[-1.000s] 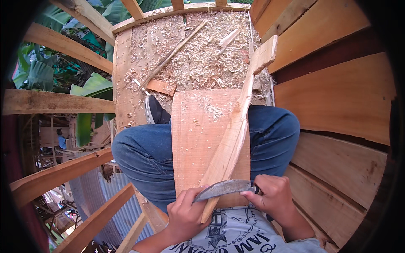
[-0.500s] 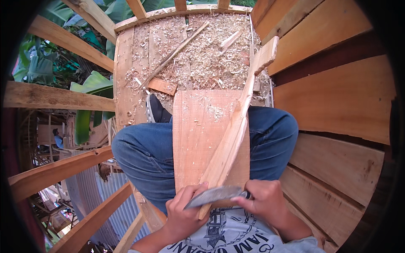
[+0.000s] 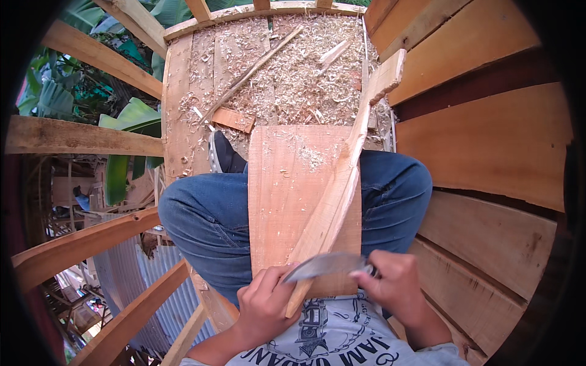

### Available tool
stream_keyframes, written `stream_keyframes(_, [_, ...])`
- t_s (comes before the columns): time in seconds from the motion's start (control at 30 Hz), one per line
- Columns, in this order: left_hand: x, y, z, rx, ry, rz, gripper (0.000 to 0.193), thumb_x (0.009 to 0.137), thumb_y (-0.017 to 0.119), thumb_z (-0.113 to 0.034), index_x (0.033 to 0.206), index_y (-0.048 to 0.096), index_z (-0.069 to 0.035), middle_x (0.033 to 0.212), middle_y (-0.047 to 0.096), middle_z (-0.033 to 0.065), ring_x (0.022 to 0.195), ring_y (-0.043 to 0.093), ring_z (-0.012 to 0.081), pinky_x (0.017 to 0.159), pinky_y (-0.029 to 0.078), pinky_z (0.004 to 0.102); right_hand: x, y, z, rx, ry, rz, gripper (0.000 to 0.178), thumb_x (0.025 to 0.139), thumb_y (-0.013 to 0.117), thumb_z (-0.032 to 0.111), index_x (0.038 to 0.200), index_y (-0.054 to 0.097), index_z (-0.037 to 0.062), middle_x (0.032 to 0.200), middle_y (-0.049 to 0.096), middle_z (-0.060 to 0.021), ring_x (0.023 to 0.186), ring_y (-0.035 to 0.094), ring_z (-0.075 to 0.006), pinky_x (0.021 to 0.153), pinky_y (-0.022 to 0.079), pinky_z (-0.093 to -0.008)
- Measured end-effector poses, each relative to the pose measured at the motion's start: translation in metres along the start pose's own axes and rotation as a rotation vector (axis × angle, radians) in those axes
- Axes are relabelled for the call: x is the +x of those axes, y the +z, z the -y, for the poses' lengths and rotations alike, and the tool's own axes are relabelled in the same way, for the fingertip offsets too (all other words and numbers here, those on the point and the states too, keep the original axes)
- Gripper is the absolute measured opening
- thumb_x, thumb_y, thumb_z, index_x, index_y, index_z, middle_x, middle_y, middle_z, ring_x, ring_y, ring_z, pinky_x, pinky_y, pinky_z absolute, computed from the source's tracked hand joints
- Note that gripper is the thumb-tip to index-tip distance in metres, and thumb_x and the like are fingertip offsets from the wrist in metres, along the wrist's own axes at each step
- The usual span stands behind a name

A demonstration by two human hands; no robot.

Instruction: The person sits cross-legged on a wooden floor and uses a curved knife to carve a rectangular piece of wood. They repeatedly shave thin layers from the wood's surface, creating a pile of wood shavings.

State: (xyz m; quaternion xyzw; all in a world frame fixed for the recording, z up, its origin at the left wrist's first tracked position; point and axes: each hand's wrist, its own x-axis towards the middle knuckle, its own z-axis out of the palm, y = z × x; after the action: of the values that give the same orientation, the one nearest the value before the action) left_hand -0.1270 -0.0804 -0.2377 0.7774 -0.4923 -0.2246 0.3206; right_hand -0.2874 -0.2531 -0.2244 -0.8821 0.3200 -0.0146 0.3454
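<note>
A long, roughly shaped piece of pale wood [image 3: 329,210] slants across a flat board [image 3: 274,201] on my lap, its wider notched end pointing away to the upper right. My left hand [image 3: 264,300] is closed around the near, tapered end of this piece. In my right hand [image 3: 394,279] is the dark handle of a knife, gripped in a fist. The knife's broad, curved blade [image 3: 323,266] lies across the wood just beyond its near tip, its point close to my left fingers. A few shavings rest on the board.
Wood shavings [image 3: 293,91] cover the plank floor ahead, with a long thin stick [image 3: 253,73] and a small offcut [image 3: 233,119] among them. Slatted wooden railing [image 3: 85,137] runs along the left. A plank wall [image 3: 482,140] rises at the right. A person [image 3: 81,199] is far off at left.
The knife and my right hand have moved slightly up and to the right, away from me along the wood. My left hand keeps its hold on the piece.
</note>
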Motion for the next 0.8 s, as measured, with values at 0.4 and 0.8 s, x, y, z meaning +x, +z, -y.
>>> stream_keyframes(0.4, [-0.003, 0.001, 0.005, -0.015, -0.009, 0.004, 0.047, 0.058, 0.077, -0.004, 0.105, 0.070, -0.002, 0.096, 0.064, 0.0094, 0.076, 0.066, 0.0240, 0.059, 0.053, 0.0315, 0.000, 0.011, 0.003, -0.013, -0.087, -0.014, 0.052, 0.076, 0.079, 0.045, 0.057, 0.049, 0.0065, 0.050, 0.048, -0.0078, 0.042, 0.052, -0.0251, 0.041, 0.040, -0.0358])
stream_keyframes(0.8, [0.001, 0.000, 0.007, -0.049, -0.021, -0.029, 0.042, 0.063, 0.076, -0.003, 0.104, 0.069, 0.001, 0.088, 0.063, 0.0112, 0.072, 0.065, 0.0256, 0.058, 0.052, 0.0321, 0.010, 0.014, -0.004, -0.019, -0.096, -0.030, 0.052, 0.075, 0.079, 0.046, 0.057, 0.049, 0.0069, 0.051, 0.048, -0.0088, 0.043, 0.054, -0.0262, 0.041, 0.041, -0.0365])
